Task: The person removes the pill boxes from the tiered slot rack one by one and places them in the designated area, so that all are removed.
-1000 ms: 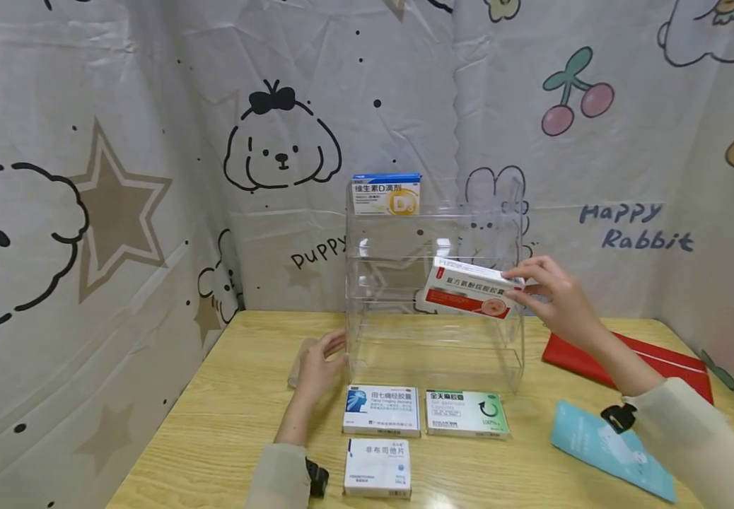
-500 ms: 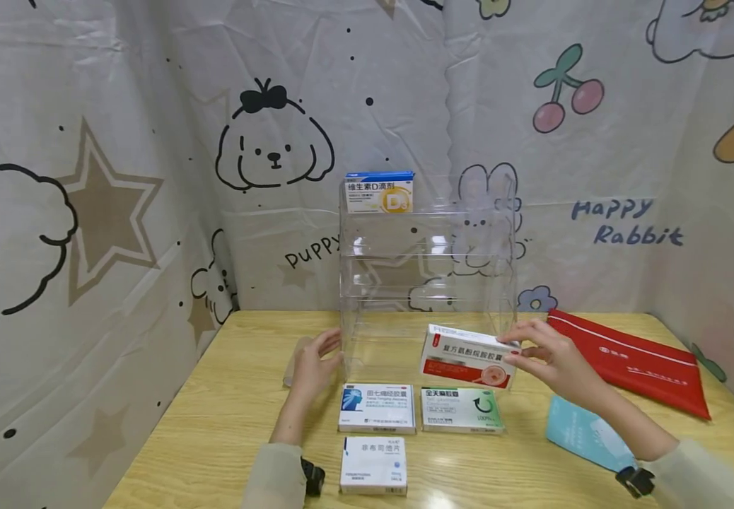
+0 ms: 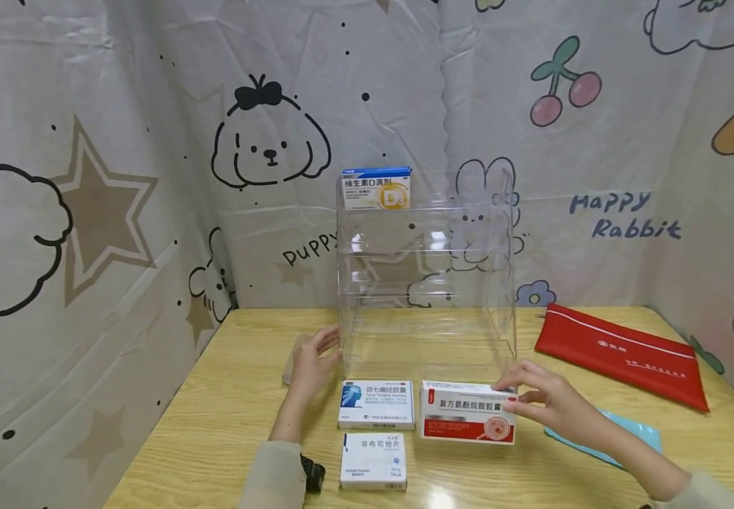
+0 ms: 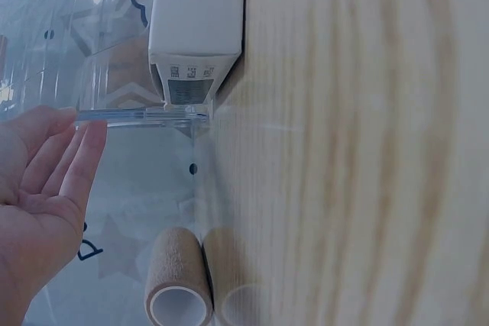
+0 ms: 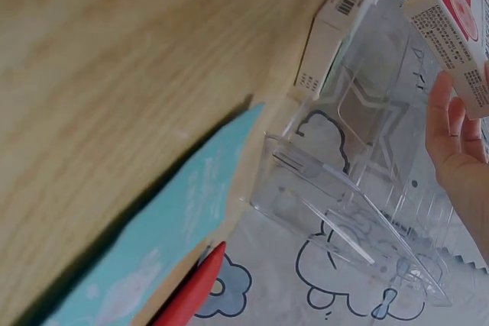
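Observation:
My right hand pinches the right end of a white-and-red medicine box, in front of the rack's lower right. It hides the green-and-white box from the head view; that box's end shows in the right wrist view, apart from the held box. My left hand grips the lower left side of a clear tiered display rack between thumb and fingers. On the rack's top tier, at left, stands a blue-and-white vitamin D box. A blue-and-white box and a smaller white box lie before the rack.
Right of the rack lies a red zip pouch. A light-blue packet lies partly under the right forearm. A brown roll with a white core lies left of the rack. Printed cloth hangs behind and beside the wooden table.
The white-and-red box has come down in my right hand, from mid-rack height to over the green box. My left hand has stayed at the rack's side.

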The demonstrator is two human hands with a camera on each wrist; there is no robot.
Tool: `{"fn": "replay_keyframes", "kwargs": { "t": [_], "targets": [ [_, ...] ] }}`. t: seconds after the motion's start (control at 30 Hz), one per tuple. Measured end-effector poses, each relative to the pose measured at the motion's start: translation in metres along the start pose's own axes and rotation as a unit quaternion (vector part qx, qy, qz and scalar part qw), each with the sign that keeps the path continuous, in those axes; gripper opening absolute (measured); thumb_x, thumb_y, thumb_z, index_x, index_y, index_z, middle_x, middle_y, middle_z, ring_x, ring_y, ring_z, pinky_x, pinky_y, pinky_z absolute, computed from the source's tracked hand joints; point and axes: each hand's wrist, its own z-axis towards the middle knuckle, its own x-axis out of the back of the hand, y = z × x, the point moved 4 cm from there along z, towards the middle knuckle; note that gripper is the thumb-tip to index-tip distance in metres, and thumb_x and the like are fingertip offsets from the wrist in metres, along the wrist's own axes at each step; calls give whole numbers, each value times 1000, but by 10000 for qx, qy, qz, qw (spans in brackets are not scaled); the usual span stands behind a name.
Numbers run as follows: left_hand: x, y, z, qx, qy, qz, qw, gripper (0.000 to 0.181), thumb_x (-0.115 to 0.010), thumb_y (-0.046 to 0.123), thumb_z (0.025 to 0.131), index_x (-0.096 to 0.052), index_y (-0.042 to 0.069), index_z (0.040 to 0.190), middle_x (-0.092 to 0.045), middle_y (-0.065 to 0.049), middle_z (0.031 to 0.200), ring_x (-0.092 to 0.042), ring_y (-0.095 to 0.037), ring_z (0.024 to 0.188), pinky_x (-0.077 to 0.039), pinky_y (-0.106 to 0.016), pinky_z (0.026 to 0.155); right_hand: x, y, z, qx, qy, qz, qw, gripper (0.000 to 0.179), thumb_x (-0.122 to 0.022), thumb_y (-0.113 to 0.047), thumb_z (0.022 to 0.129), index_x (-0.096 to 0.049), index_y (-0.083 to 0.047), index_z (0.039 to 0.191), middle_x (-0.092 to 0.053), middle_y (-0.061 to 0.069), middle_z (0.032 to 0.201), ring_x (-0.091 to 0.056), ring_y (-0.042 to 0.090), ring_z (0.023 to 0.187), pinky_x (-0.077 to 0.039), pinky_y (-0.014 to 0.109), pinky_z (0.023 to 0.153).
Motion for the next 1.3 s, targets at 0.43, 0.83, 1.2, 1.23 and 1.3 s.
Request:
{"fn": "replay_keyframes", "kwargs": {
  "t": [0.43,0.83,1.2,1.23,1.3],
  "targets": [
    [1,1,1,-41,-10,70,10000,45,-62,-11,87,-55,-7,131,-61,-29,129,-60,-42,120,-54,-45,103,-21,0,-22,-480,-848,658,9931,21,-67,-12,91,-65,-15,111,-61,2,108,-54,-7,101,-64,21,72],
    [2,2,2,-110,2,102,9999,44,-63,-11,87,-55,-8,130,-61,-29,129,-61,-42,120,-52,-46,105,-26,3,-27,-712,-1067,553,9902,19,-67,-16,92,-65,-12,110,-61,4,104,-54,-2,88,-62,19,70],
    [1,1,0,-34,10,82,10000,45,-63,-11,87,-55,-7,131,-61,-29,129,-61,-41,120,-52,-45,105,-31,9,-29,-1371,-1123,101,9841,20,-65,-24,93,-67,-11,108,-64,3,99,-51,-6,84,-55,16,69],
    [1,1,0,-47,14,97,9999,45,-63,-11,87,-55,-7,131,-61,-29,129,-61,-41,120,-52,-45,105,-31,9,-29,-1386,-1108,49,9841,20,-66,-23,93,-67,-10,108,-65,3,99,-51,-6,83,-55,16,68],
    [0,2,0,-70,18,108,9999,45,-63,-11,87,-55,-8,131,-61,-29,129,-61,-41,120,-53,-45,104,-32,10,-30,-1348,-1037,-95,9854,19,-66,-21,92,-68,-9,107,-66,3,96,-52,-7,82,-55,16,67]
  ]
}}
